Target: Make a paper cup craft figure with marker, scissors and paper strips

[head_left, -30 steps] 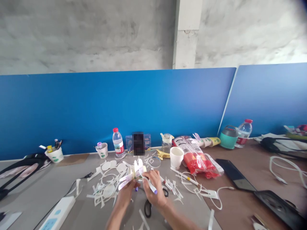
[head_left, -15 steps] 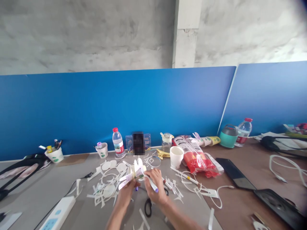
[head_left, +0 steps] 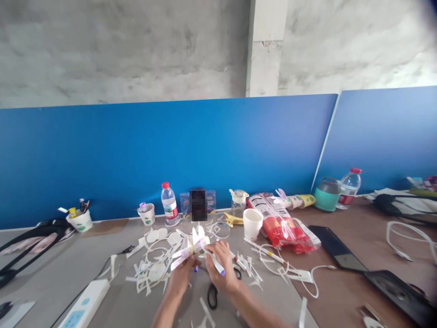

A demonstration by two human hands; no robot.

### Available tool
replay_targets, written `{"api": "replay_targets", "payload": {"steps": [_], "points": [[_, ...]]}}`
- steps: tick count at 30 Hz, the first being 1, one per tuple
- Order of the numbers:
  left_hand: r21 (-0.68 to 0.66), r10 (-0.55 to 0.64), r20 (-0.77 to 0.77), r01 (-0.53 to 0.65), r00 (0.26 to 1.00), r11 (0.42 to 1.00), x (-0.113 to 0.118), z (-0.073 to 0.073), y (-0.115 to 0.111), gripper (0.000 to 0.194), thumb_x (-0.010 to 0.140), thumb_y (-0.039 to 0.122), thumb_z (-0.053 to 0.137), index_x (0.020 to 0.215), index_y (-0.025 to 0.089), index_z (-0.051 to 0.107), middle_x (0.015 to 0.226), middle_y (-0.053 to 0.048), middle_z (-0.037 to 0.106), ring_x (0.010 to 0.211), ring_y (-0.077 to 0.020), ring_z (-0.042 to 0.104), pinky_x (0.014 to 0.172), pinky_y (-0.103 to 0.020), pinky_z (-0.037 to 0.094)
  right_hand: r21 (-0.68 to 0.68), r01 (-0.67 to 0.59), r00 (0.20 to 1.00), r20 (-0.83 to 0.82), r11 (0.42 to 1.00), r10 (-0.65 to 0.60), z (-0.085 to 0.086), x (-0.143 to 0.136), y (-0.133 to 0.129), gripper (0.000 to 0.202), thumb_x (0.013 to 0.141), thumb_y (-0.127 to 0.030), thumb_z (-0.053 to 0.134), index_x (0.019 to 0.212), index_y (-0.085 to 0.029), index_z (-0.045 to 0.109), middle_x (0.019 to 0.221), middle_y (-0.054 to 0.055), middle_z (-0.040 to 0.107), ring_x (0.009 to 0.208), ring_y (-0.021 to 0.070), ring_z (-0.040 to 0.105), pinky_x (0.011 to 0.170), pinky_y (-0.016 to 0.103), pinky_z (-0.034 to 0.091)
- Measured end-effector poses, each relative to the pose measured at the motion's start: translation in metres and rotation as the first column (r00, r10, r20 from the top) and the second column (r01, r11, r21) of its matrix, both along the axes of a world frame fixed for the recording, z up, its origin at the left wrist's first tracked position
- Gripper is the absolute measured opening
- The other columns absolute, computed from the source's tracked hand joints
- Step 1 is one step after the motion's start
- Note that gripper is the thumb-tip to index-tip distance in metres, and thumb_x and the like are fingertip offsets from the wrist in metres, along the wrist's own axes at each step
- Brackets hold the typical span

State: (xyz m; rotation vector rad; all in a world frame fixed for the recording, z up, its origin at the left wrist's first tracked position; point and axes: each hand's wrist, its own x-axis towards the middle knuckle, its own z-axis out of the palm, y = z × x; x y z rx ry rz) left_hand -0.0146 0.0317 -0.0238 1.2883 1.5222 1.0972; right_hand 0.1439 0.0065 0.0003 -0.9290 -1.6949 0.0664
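My left hand point(head_left: 182, 274) is closed around a small paper cup craft point(head_left: 199, 238) with white and pale-purple paper flaps sticking out of it. In my right hand point(head_left: 221, 264) is a white marker point(head_left: 216, 262) with a purple end, held slantwise against the cup's right side. Its tip is hidden by the fingers and the cup. Just below my hands lie scissors point(head_left: 212, 297), whose black handles show on the grey desk. Paper scraps and cut circles point(head_left: 157, 271) are spread left of my hands.
A water bottle point(head_left: 170, 205) and a pen cup point(head_left: 146, 214) stand behind the scraps. To the right are a white cup point(head_left: 253, 224), a red snack bag point(head_left: 280, 228) and a looped cable point(head_left: 314, 283). A power strip point(head_left: 83, 304) lies front left.
The whole view has shifted very slightly. Both hands keep the same hold on the paper cup craft and the marker.
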Motion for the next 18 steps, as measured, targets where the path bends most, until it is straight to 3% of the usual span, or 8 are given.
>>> {"api": "replay_targets", "payload": {"steps": [3, 7, 18], "points": [[0.028, -0.084, 0.053, 0.082, 0.995, 0.996, -0.002, 0.000, 0.000, 0.052, 0.063, 0.066, 0.055, 0.070, 0.016, 0.070, 0.076, -0.011, 0.074, 0.083, -0.0298, 0.068, 0.081, -0.037, 0.050, -0.016, 0.048, 0.999, -0.021, 0.999, -0.049, 0.001, 0.001, 0.001, 0.012, 0.088, -0.018, 0.045, 0.088, -0.021, 0.057, 0.074, 0.002, 0.060, 0.072, 0.0194, 0.053, 0.071, 0.033, 0.036], [0.038, -0.076, 0.055, 0.074, 0.996, 0.997, -0.003, 0.000, 0.000, 0.053, 0.061, 0.068, 0.056, 0.067, 0.017, 0.069, 0.074, -0.011, 0.074, 0.082, -0.0294, 0.068, 0.082, -0.037, 0.050, 0.006, -0.006, 1.000, 0.015, 1.000, 0.005, 0.001, 0.001, 0.001, 0.011, 0.087, -0.019, 0.045, 0.088, -0.021, 0.056, 0.078, 0.002, 0.062, 0.073, 0.0190, 0.053, 0.073, 0.034, 0.036], [0.017, -0.088, 0.065, 0.088, 0.994, 0.996, -0.006, -0.010, 0.005, 0.046, 0.068, 0.062, 0.055, 0.071, 0.018, 0.070, 0.076, -0.010, 0.075, 0.087, -0.0296, 0.068, 0.085, -0.037, 0.049, -0.004, 0.047, 0.998, -0.033, 0.999, -0.047, 0.004, 0.004, 0.002, 0.013, 0.087, -0.020, 0.045, 0.088, -0.022, 0.058, 0.074, 0.002, 0.061, 0.072, 0.0189, 0.054, 0.073, 0.034, 0.036]]}}
